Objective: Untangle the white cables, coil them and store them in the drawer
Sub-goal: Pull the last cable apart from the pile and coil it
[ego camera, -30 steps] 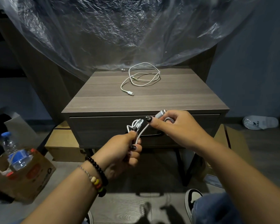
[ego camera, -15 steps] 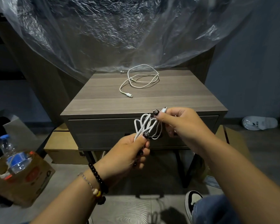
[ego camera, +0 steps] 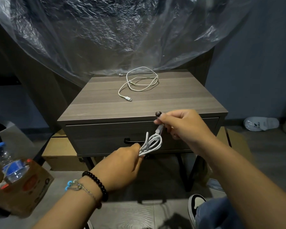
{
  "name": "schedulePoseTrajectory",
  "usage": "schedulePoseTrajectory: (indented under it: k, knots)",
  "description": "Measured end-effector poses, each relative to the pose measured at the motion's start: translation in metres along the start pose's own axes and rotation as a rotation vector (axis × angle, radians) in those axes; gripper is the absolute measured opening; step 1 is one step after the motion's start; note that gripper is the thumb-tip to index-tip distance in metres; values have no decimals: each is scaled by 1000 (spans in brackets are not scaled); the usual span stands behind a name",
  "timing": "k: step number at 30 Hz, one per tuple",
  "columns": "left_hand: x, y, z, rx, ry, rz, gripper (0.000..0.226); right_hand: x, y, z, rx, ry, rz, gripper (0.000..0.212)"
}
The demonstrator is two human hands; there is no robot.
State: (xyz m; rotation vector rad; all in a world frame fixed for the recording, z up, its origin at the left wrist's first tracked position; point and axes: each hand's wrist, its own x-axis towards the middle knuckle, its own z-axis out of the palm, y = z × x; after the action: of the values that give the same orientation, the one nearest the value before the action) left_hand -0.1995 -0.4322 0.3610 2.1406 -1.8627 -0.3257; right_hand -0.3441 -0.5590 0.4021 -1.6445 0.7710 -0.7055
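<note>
My left hand (ego camera: 122,164) grips the bottom of a looped white cable bundle (ego camera: 151,143) in front of the drawer. My right hand (ego camera: 182,128) pinches that cable's white plug end just above and to the right of the loops. A second white cable (ego camera: 140,81) lies loosely coiled at the back of the nightstand top (ego camera: 106,103), its plug pointing toward me. The drawer (ego camera: 97,138) below the top is closed, with a dark handle (ego camera: 129,140) at its middle.
Clear plastic sheeting (ego camera: 106,30) hangs behind and over the nightstand. A cardboard box (ego camera: 20,192) with a water bottle (ego camera: 10,164) sits on the floor at the left. More cardboard lies under the nightstand. A white slipper (ego camera: 261,123) lies at the right. My shoe (ego camera: 195,205) is below.
My right hand has moved right and slightly down with the plug end. The loops in my left hand have tipped over to the right and drawn tighter.
</note>
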Motion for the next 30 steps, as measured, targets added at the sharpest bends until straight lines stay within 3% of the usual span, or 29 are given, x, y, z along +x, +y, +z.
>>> schedulePoseTrajectory:
  k: [2,5,8,12,16,22,25,30]
  knots:
    - [-2,3,4,-92,56,13,16,-4,-5,0,-34,41,-132,20]
    - [-2,14,4,-365,109,-17,24,-8,-8,1,19,-17,-174,21]
    - [-3,17,1,-608,-111,-109,28,-5,-4,0,-95,-40,-128,30]
    - [-4,19,13,-402,-339,-101,30,-2,0,-2,-216,-34,-66,19]
    - [-1,23,16,-484,-315,-183,37,-8,0,6,-174,-148,-103,8]
    - [3,22,4,-1112,-161,-435,29,-8,10,17,-234,-102,-231,11]
    - [4,22,1,-1331,-163,-497,28,-11,11,19,-221,-79,-232,11]
    - [1,21,-3,-1504,-253,-519,22,-15,13,20,-266,-61,-209,16]
